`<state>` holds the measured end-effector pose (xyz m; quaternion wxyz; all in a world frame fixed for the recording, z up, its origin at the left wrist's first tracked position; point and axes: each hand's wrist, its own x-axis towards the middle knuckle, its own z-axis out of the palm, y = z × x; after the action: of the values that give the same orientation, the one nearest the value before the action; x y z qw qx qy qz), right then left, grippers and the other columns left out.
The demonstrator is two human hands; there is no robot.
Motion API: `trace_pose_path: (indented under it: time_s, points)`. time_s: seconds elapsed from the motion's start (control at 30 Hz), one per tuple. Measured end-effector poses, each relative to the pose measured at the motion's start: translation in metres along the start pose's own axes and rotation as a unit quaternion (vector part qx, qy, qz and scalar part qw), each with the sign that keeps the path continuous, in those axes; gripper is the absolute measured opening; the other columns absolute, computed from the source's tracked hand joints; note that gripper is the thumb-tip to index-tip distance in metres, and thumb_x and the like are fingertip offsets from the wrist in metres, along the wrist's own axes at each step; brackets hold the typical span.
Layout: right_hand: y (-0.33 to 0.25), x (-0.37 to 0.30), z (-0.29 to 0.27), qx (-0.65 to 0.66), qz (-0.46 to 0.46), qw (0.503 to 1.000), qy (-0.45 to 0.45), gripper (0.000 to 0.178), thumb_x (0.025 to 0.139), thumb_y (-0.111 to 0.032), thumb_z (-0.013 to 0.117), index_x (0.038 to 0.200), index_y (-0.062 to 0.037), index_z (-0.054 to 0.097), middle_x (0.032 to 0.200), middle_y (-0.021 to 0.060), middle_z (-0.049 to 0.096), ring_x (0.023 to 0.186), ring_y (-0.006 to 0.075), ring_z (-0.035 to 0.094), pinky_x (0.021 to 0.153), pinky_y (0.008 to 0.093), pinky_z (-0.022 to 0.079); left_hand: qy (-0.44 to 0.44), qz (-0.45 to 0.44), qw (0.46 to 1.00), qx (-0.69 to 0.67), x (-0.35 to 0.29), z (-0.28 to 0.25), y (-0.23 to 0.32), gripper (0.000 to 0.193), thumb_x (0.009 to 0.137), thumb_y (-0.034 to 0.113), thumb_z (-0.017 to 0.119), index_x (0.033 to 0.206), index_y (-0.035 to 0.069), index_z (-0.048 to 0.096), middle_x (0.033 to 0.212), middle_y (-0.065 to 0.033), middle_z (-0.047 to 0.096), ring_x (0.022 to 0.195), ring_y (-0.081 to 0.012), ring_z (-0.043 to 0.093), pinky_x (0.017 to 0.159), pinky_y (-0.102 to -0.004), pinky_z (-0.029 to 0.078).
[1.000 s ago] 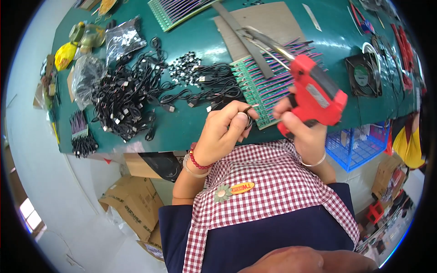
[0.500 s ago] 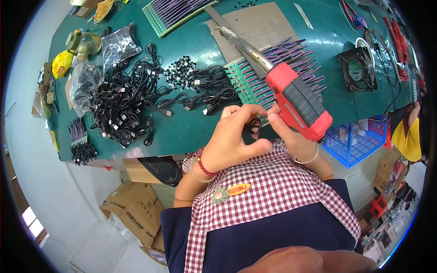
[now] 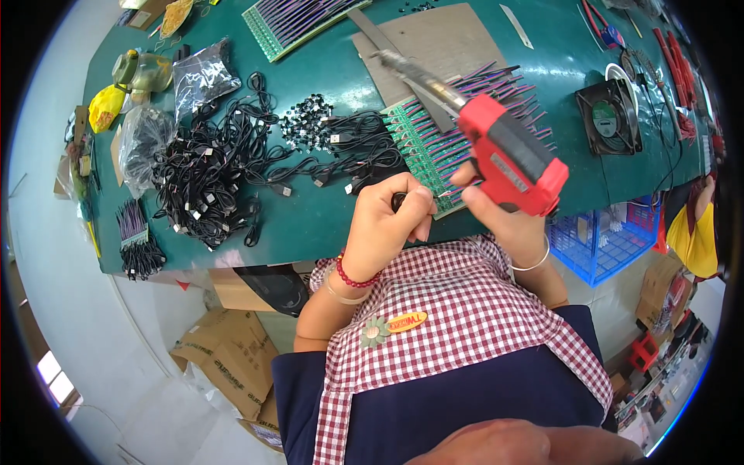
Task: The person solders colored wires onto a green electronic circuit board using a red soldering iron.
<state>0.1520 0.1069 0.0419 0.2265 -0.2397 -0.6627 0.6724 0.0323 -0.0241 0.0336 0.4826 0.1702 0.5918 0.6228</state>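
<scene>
It was an electronics workshop: on my green bench [image 3: 302,221] black cables [image 3: 198,182] lay heaped toward the left edge, a circuit board [image 3: 407,136] (bristling with wires [image 3: 449,159]) sat by the near one, and I held a soldering gun [image 3: 508,159].

red lettering stands on the yellow oval patch [image 3: 407,322] of the checked apron [image 3: 449,333]. at the near left, dark printing marks a brown cardboard box [image 3: 221,364]. the pale label [image 3: 509,172] on the red tool [image 3: 484,116] and the green label [image 3: 604,118] on the fan [image 3: 632,128] at the right have print too small to read.
</scene>
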Motion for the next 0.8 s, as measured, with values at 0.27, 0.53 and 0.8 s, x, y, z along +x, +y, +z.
trace_pose_path:
  time_s: [0.27, 0.53, 0.8]
  points:
    - [0.011, -0.003, -0.001, -0.075, -0.020, 0.996, -0.045, 0.030, 0.075, 0.000, 0.068, 0.103, -0.0004, 0.057, 0.092, 0.0078, 0.063, 0.081, 0.0139, 0.062, 0.069, 0.0265, 0.049, -0.080, -0.086, 0.982, -0.150, 0.003, 0.003, -0.009, 0.023, 0.089, 0.013, 0.049, 0.072, 0.000, 0.056, 0.052, -0.0035, 0.053, 0.045, -0.0085, 0.049, 0.042, -0.0207, 0.036]
    - [0.011, -0.003, -0.004, -0.092, -0.036, 0.994, -0.047, 0.030, 0.072, 0.001, 0.067, 0.100, -0.0006, 0.056, 0.085, 0.0059, 0.062, 0.073, 0.0137, 0.062, 0.065, 0.0264, 0.049, -0.032, 0.015, 0.999, -0.016, 0.002, 0.009, -0.011, 0.009, 0.083, 0.007, 0.058, 0.078, 0.000, 0.056, 0.070, -0.0021, 0.058, 0.057, -0.0081, 0.051, 0.051, -0.0210, 0.039]
    - [0.000, -0.005, 0.005, 0.003, 0.011, 1.000, -0.010, 0.017, 0.079, 0.003, 0.061, 0.095, -0.0010, 0.058, 0.084, 0.0035, 0.060, 0.076, 0.0094, 0.058, 0.066, 0.0243, 0.049, 0.033, 0.334, 0.905, 0.262, 0.013, 0.009, -0.017, 0.007, 0.081, 0.002, 0.060, 0.086, 0.001, 0.055, 0.075, -0.0053, 0.056, 0.064, -0.0103, 0.054, 0.056, -0.0237, 0.043]
